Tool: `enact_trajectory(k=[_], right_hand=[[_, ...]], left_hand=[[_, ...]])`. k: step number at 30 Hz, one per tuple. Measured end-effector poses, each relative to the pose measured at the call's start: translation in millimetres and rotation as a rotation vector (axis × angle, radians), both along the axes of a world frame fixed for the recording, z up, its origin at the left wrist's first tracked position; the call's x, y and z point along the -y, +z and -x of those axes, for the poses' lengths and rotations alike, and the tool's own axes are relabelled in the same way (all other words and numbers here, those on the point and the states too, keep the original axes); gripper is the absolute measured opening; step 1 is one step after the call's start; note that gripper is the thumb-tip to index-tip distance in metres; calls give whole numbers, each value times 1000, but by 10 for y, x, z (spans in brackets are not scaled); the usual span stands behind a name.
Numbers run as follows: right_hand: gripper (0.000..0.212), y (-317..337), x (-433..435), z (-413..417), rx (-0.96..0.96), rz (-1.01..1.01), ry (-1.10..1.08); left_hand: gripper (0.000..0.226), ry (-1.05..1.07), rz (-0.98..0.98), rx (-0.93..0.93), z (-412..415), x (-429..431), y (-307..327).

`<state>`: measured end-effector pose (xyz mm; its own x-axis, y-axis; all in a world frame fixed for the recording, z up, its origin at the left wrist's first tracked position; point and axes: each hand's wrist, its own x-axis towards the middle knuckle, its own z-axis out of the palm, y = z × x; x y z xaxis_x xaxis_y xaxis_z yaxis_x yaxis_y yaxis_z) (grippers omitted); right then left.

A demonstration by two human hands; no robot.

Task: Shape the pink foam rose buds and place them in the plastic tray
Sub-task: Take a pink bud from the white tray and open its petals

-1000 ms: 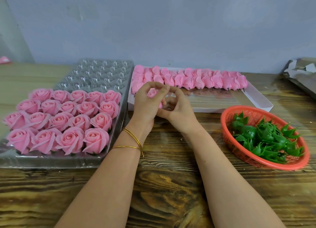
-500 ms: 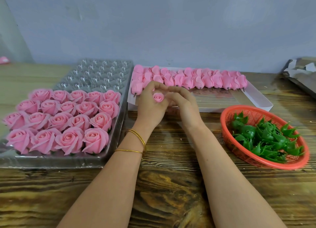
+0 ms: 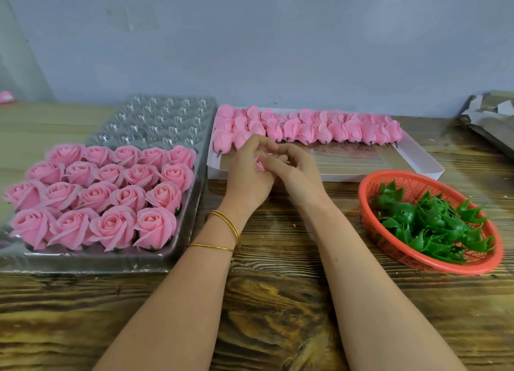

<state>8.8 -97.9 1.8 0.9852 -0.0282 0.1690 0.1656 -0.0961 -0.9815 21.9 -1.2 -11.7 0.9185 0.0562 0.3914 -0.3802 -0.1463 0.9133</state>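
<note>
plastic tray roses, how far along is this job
Done: four rows of shaped roses fill the near part of the plastic tray. In hand: the left hand and right hand work one bud. Left: the far wells are empty, and unshaped buds wait in the white box.

Glossy clear plastic tray point(image 3: 178, 241), matt foam roses point(image 3: 114, 227), rough-grained wooden table point(image 3: 278, 301), orange plastic mesh basket point(image 3: 370, 203)

Left hand point(image 3: 247, 174) gripping rose bud point(image 3: 260, 164), right hand point(image 3: 299, 173) pinching it, forearms converging
</note>
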Motion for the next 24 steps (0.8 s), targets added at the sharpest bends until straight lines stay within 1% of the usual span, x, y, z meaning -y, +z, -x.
enact_trajectory(k=[3,7,13,15,20,24], right_hand=[[15,3,0,4,0,11,10],[13,2,7,3,2,20,21],[7,3,6,-2,-3,14,19],[8,3,13,2,-5,4,25],[12,2,13,-2,-2,-18,40],[6,-9,9,-13,19,-6,40]], left_hand=[[21,2,-32,21,1,-11,2],[23,10,-62,39,4,-20,7],[21,-9,-63,38,5,-3,0],[19,-22,-53,33,5,-2,1],[23,-41,-37,19,-6,4,-18],[25,-17,-64,44,-2,4,-17]])
